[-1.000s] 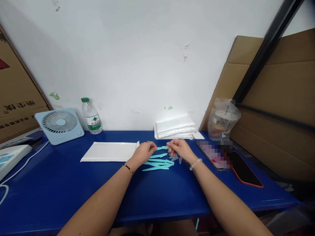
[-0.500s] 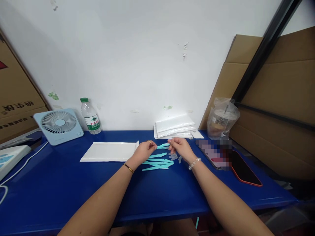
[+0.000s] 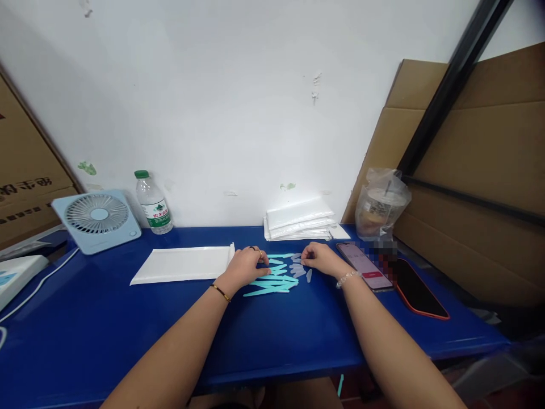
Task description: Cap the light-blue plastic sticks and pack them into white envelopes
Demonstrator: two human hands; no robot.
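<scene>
Several turquoise eyebrow razors [image 3: 272,282] lie in a loose fan on the blue table. My left hand [image 3: 247,266] is over their left ends, its thumb and forefinger apart at the handles. Just right of the razors is a small group of translucent blade caps [image 3: 297,269]. My right hand [image 3: 321,258] is low beside these caps, thumb and fingertips pinched together. Whatever sits between those fingertips is too small to make out. A flat white padded envelope [image 3: 181,264] rests left of my left hand.
White envelopes [image 3: 298,220] are stacked against the wall. Two phones [image 3: 366,267] lie on the right, below a bagged drink cup [image 3: 383,207]. A water bottle [image 3: 154,204] and a blue fan [image 3: 100,218] stand at the back left of the table [image 3: 128,341].
The razor held between both hands is down at the back of the fan. My left hand has lowered over the handles; my right hand has shifted slightly right, to the caps.
</scene>
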